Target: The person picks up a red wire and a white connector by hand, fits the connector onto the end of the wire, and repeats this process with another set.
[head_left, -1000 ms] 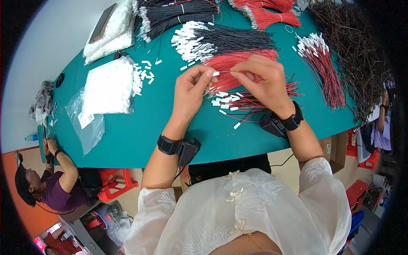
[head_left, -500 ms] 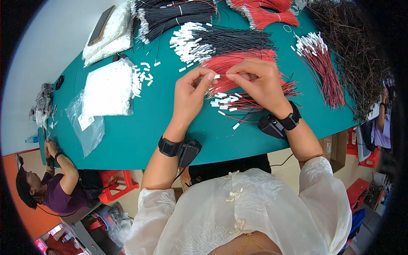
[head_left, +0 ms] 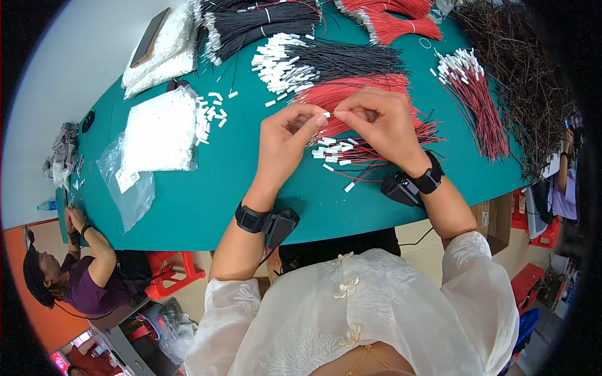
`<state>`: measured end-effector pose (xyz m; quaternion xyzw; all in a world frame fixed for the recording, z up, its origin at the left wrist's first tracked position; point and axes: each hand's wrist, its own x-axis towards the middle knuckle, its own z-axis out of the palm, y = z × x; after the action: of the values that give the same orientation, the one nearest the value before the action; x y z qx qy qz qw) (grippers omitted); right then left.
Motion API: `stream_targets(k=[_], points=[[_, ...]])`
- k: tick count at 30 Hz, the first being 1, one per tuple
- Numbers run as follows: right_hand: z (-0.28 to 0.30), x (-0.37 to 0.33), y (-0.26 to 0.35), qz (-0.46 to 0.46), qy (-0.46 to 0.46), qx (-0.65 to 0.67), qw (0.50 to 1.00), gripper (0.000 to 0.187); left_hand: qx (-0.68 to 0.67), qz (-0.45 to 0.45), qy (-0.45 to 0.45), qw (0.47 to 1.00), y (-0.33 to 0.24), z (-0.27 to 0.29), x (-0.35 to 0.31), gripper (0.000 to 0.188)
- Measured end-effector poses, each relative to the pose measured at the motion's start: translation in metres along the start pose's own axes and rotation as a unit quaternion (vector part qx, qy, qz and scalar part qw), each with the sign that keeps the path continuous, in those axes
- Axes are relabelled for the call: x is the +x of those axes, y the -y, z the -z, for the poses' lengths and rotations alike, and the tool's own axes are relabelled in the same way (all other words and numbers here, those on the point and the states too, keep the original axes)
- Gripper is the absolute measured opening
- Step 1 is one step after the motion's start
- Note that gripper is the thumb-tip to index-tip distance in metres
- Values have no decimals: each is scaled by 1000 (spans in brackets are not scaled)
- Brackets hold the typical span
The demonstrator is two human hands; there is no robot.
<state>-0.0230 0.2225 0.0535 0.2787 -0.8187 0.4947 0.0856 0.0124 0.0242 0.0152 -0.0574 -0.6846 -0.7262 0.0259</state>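
My left hand (head_left: 283,139) pinches a small white plastic connector housing (head_left: 326,114) between thumb and forefinger. Close beside it, my right hand (head_left: 390,125) is closed in a pinch on what looks like the end of a thin wire, mostly hidden by the fingers. Under both hands lies a bundle of red wires (head_left: 351,94), with black wires (head_left: 357,61) ending in white housings (head_left: 279,69) just beyond. Below my right hand sits a smaller group of wires with white housings (head_left: 332,149); one of these ends lies apart, nearer me.
Loose white housings (head_left: 210,113) lie beside a full clear bag (head_left: 160,131) on the green table (head_left: 244,188). Tied black wires (head_left: 263,25) and red wires (head_left: 401,25) are at the back. At right are another red bundle (head_left: 480,113) and a dark wire heap (head_left: 527,75). Someone sits at left.
My left hand has shifted slightly right with the white connector housing, narrowing the gap to my right fingertips. My right hand stays almost in place.
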Motion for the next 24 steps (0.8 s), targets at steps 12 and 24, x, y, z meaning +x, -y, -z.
stream_targets(k=[12, 24], points=[[0, 0, -2, 59, 11, -8, 998, 8, -19, 11, -3, 1000, 3, 1, 0, 14], [8, 12, -6, 163, -5, -7, 987, 9, 23, -24, -38, 999, -10, 12, 7, 16]])
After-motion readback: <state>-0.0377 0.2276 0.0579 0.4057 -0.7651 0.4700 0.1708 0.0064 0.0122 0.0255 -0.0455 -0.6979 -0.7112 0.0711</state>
